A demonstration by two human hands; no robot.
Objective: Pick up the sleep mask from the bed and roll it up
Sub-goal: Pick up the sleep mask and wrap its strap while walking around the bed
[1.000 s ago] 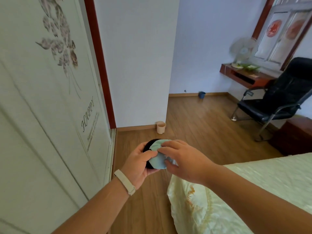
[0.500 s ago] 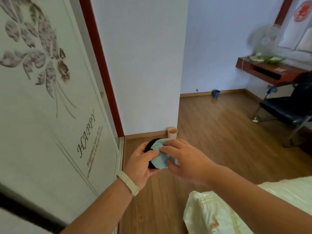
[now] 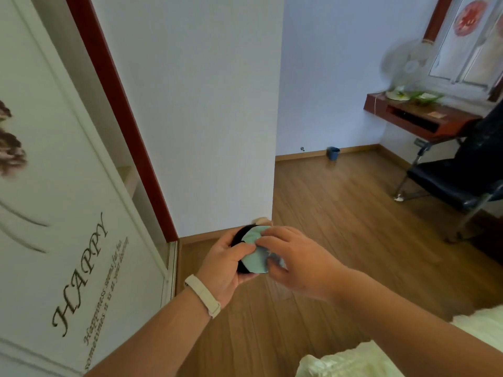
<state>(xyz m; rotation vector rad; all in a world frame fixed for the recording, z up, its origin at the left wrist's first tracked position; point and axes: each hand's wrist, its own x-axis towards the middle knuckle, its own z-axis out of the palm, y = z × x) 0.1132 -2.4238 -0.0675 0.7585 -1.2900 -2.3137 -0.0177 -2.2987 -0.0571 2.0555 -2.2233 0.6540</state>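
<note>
You hold the sleep mask (image 3: 254,253) in both hands, raised over the wooden floor (image 3: 321,213) in the middle of the scene, clear of the bed (image 3: 353,360) whose pale cover shows at the near right corner. The mask is bunched into a compact bundle: pale mint fabric faces you, with a black band or backing curving around its left and far side. Your left hand (image 3: 227,268) is closed around the bundle from the left, thumb laid across the mint fabric; a cream wristband (image 3: 202,295) circles that wrist. Your right hand (image 3: 296,261) is clasped over the bundle's right side, fingers (image 3: 268,236) curled across its top edge and pressing on the cloth. How tightly the roll is wound cannot be told, since the hands cover much of it.

To the left stands a white wardrobe door (image 3: 68,213) printed with the word HAPPY. A small beige cup (image 3: 261,221) peeks out on the floor just beyond the mask, at the foot of the white wall corner. Far right, a black chair (image 3: 457,180) sits near a red-brown wall desk (image 3: 419,117) carrying a table fan (image 3: 402,66); a small blue bin (image 3: 333,153) rests by the far skirting.
</note>
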